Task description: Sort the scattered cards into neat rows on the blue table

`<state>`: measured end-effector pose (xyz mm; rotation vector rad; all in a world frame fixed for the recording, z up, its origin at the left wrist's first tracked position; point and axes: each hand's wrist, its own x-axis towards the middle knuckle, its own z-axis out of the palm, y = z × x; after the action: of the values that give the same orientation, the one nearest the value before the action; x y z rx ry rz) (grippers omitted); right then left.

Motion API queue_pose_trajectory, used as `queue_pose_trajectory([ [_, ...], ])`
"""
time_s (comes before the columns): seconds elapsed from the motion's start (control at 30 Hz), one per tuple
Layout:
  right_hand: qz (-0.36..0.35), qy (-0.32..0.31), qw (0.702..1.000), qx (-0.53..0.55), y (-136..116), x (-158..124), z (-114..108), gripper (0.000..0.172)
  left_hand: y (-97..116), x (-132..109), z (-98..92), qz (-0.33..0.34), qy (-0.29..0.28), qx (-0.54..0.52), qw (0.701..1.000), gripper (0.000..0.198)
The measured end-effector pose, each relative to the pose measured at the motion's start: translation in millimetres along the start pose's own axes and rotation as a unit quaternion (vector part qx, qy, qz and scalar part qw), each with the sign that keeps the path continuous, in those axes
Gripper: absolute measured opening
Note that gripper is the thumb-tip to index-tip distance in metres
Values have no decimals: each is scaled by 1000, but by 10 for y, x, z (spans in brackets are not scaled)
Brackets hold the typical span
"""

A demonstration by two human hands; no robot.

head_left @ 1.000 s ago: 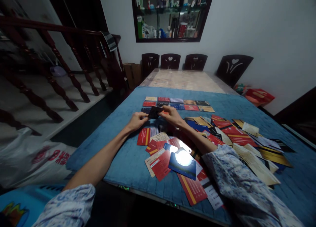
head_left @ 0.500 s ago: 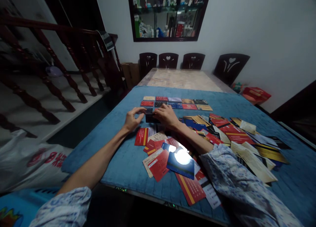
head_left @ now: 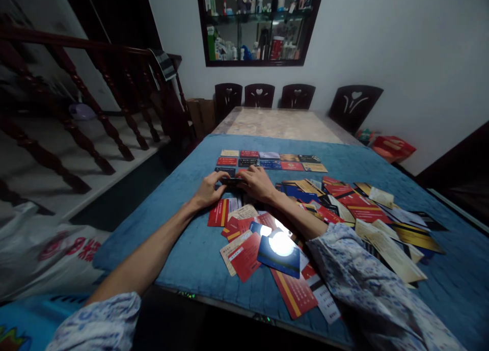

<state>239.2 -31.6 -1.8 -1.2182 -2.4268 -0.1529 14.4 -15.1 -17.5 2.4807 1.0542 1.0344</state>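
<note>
A dark, flat, card-sized piece, probably a black card, spans the gap between my hands, seen nearly edge-on. My left hand pinches its left end, fingers on top and thumb below. At its right end, my right hand is closed on it with bent fingers. Just beyond lie neat rows of cards, among them a red card, a pale card and a dark blue card. Closer to me is a loose pile with a red card and a shiny blue card.
A larger heap of overlapping cards spreads right of my right forearm. A blue cloth covers the near part of the table. Dark chairs stand at the far end. A white plastic bag sits at the left.
The dark piece has tipped from facing me to nearly edge-on. My left hand has drawn slightly nearer, its thumb now below the piece. A red patch shows beyond my right fingers.
</note>
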Motion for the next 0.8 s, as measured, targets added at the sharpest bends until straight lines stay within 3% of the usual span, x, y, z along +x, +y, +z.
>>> queue_pose_trajectory([
  [0.17, 18, -23, 999, -24, -34, -5, -41, 34, -48, 7, -21, 0, 8, 27, 1000, 30],
  [0.47, 34, -76, 995, -62, -63, -17, -102, 54, -40, 17, -11, -21, -40, 71, 996, 41],
  [0.8, 50, -105, 991, -69, -56, 0, -119, 62, -93, 7, 15, -40, -52, 69, 995, 47],
])
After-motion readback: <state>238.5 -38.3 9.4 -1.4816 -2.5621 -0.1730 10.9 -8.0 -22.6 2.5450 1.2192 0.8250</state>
